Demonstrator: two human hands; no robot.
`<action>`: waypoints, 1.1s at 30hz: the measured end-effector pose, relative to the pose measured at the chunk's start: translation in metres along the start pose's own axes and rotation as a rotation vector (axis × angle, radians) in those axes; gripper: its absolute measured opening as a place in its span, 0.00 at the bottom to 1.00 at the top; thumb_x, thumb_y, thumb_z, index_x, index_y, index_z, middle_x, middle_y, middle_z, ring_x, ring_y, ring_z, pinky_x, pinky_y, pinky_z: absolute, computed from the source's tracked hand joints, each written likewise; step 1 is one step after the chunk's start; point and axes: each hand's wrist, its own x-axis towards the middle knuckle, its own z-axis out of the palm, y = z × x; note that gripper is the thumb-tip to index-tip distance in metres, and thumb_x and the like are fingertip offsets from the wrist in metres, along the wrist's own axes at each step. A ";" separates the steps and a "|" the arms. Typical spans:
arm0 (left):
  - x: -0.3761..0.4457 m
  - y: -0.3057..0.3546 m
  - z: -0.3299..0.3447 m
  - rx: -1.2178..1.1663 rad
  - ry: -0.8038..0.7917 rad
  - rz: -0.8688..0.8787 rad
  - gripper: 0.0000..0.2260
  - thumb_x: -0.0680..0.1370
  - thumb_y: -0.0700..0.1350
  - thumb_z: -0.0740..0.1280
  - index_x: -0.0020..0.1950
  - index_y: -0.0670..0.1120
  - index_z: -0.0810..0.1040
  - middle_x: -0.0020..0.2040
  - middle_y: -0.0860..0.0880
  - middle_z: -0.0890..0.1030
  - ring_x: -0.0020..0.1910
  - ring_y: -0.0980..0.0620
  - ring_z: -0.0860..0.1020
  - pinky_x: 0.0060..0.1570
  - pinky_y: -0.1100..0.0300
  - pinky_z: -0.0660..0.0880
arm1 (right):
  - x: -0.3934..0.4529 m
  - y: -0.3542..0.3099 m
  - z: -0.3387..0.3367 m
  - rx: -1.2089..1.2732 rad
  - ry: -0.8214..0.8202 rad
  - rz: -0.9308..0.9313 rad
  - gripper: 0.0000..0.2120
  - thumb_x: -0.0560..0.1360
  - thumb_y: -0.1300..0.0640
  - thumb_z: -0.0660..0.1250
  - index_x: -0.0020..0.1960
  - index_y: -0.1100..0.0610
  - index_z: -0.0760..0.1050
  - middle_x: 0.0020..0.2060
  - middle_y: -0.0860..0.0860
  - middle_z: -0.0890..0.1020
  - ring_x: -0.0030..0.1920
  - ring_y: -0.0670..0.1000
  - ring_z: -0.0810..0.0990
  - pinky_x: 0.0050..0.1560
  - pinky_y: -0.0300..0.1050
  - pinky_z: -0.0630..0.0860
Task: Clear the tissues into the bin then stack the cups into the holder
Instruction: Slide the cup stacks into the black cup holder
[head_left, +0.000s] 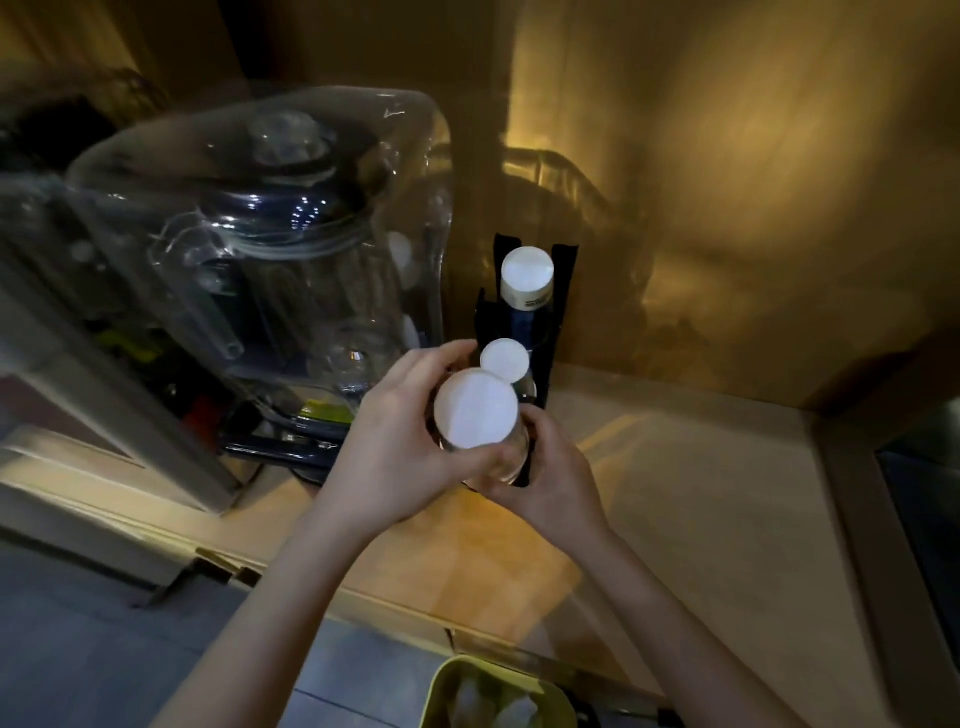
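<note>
Left hand (400, 441) and right hand (540, 467) clasping one upturned cup (475, 415) mid-frame, likely steadying it for the black holder (558, 312); tissues sitting in bin (441, 691), bottom centre.

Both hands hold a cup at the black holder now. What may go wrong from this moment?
1. The cup, gripped by the left hand and right hand, seems to be glass; a slip onto the wooden counter could break it.
2. The black holder is narrow and already holds cups; a push may tip it.
3. The clear plastic cover stands close on the left; the left elbow may bump it.
</note>
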 end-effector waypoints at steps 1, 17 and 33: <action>0.001 -0.002 0.000 0.051 0.011 0.006 0.34 0.58 0.61 0.70 0.62 0.52 0.72 0.54 0.59 0.72 0.50 0.66 0.70 0.48 0.82 0.64 | 0.001 0.001 0.002 -0.029 0.001 -0.002 0.40 0.60 0.39 0.75 0.67 0.48 0.63 0.63 0.45 0.74 0.61 0.45 0.73 0.55 0.44 0.75; 0.010 -0.039 0.054 0.148 -0.035 -0.133 0.30 0.64 0.46 0.76 0.64 0.42 0.72 0.62 0.44 0.75 0.59 0.46 0.75 0.58 0.55 0.72 | 0.012 0.017 0.009 -0.065 -0.090 0.023 0.28 0.68 0.50 0.72 0.65 0.49 0.65 0.60 0.46 0.74 0.57 0.45 0.72 0.52 0.40 0.71; 0.019 -0.064 0.091 0.201 -0.152 -0.200 0.30 0.69 0.44 0.73 0.67 0.39 0.68 0.64 0.42 0.73 0.62 0.43 0.73 0.59 0.54 0.71 | 0.018 0.016 0.004 -0.344 -0.182 -0.037 0.17 0.77 0.56 0.60 0.65 0.55 0.68 0.56 0.54 0.78 0.58 0.54 0.73 0.53 0.47 0.71</action>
